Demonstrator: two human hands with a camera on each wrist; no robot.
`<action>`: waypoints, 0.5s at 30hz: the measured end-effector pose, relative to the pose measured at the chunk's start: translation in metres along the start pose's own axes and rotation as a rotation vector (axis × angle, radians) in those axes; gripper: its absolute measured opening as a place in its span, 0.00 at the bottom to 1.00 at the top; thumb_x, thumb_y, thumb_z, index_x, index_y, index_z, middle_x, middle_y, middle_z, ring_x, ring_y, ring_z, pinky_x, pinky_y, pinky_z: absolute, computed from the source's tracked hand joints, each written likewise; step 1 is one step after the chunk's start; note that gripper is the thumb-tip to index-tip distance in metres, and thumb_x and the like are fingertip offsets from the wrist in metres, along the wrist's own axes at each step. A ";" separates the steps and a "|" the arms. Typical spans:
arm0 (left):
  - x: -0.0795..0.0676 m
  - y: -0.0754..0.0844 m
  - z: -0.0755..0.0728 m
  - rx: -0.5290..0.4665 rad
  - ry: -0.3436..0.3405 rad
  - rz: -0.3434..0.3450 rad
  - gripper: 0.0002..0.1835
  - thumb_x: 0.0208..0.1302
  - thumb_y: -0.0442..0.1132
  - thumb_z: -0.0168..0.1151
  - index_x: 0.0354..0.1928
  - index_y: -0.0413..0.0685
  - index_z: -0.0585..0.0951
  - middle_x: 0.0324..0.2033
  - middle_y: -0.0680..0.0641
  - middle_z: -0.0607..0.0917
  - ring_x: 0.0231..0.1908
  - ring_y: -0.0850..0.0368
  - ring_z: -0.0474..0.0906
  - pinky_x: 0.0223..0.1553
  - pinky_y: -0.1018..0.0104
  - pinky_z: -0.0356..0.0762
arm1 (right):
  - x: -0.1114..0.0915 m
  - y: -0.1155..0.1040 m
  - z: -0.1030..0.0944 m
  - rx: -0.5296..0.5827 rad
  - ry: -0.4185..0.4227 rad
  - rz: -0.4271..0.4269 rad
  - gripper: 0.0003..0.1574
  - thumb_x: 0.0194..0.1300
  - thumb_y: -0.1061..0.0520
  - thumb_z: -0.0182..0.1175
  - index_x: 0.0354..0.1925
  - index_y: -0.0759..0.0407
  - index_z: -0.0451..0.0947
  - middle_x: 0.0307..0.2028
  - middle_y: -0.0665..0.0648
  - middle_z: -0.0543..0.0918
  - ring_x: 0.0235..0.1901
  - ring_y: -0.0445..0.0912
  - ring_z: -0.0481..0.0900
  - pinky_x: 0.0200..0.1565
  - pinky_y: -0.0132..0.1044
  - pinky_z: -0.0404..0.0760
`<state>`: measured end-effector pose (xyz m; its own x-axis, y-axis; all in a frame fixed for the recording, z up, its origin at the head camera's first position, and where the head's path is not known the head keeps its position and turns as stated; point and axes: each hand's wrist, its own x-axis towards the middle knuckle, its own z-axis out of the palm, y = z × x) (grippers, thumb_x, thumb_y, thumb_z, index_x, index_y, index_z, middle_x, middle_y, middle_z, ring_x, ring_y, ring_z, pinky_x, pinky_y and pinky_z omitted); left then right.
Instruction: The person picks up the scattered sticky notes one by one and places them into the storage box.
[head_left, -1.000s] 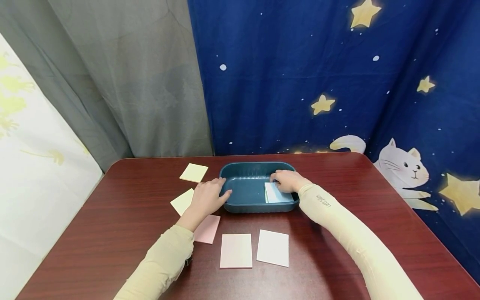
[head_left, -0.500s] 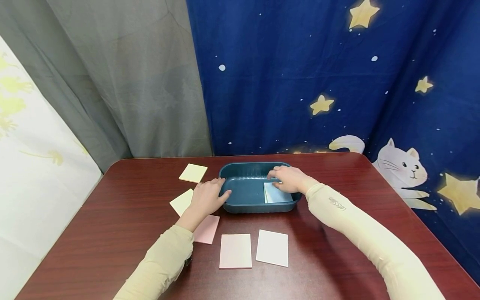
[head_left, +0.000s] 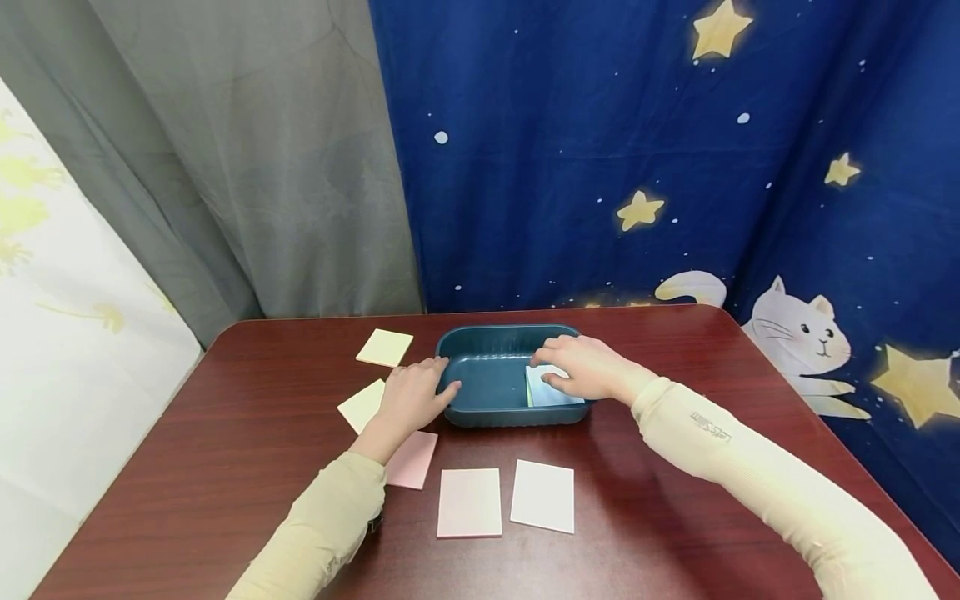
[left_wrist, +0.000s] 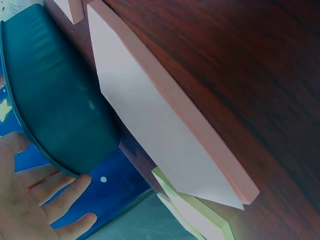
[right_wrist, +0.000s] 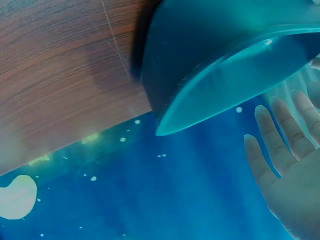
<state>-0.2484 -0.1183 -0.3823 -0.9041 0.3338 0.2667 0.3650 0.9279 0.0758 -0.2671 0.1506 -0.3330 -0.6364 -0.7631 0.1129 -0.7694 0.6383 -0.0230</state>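
Observation:
A dark teal plastic tray [head_left: 480, 417] stands near the back of the table. On its left end rests my left hand [head_left: 408, 396], fingers fairly straight; in the left wrist view, those fingers [left_wrist: 70, 197] touch the tray's rim. Inside the tray at the right lies a pale blue sticky note pad [head_left: 553, 395], with a thin greenish edge showing at its left. Over that pad hovers my right hand [head_left: 592, 368], its fingers loosely bent and holding nothing. The right wrist view shows its fingers [right_wrist: 272, 140] spread beside the tray's rim.
Left of the tray lie two yellow sticky note pads [head_left: 384, 347] and a pink pad [head_left: 412, 461], partly behind my left wrist. In front lie a light pink pad [head_left: 469, 503] and a white pad [head_left: 543, 497]. Curtains [head_left: 525, 167] hang behind the table [head_left: 255, 433].
My right hand has lifted off the pale blue pad in the tray, and its forearm has swung outward to the right. My left hand stays on the tray's left end.

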 end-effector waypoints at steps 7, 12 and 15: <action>0.001 0.001 0.000 0.003 0.000 -0.002 0.27 0.58 0.52 0.53 0.53 0.40 0.74 0.46 0.42 0.78 0.42 0.47 0.76 0.41 0.51 0.70 | -0.012 -0.017 -0.008 -0.012 0.088 -0.090 0.14 0.58 0.53 0.56 0.43 0.54 0.77 0.36 0.50 0.76 0.38 0.44 0.72 0.37 0.40 0.73; 0.001 0.001 0.000 -0.003 -0.002 -0.005 0.27 0.58 0.52 0.54 0.53 0.40 0.74 0.46 0.41 0.77 0.43 0.47 0.75 0.42 0.50 0.69 | -0.021 -0.029 -0.008 -0.034 0.133 -0.147 0.13 0.58 0.52 0.55 0.42 0.52 0.77 0.36 0.49 0.76 0.36 0.43 0.72 0.36 0.38 0.73; 0.001 0.001 0.000 -0.002 -0.008 -0.007 0.27 0.58 0.52 0.54 0.53 0.40 0.74 0.47 0.41 0.77 0.43 0.47 0.75 0.42 0.50 0.69 | -0.025 -0.034 -0.007 -0.024 0.148 -0.174 0.12 0.59 0.51 0.55 0.41 0.51 0.77 0.36 0.48 0.76 0.36 0.42 0.72 0.36 0.37 0.72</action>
<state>-0.2488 -0.1175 -0.3817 -0.9085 0.3285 0.2582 0.3589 0.9300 0.0795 -0.2244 0.1489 -0.3281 -0.4780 -0.8397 0.2578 -0.8642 0.5020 0.0327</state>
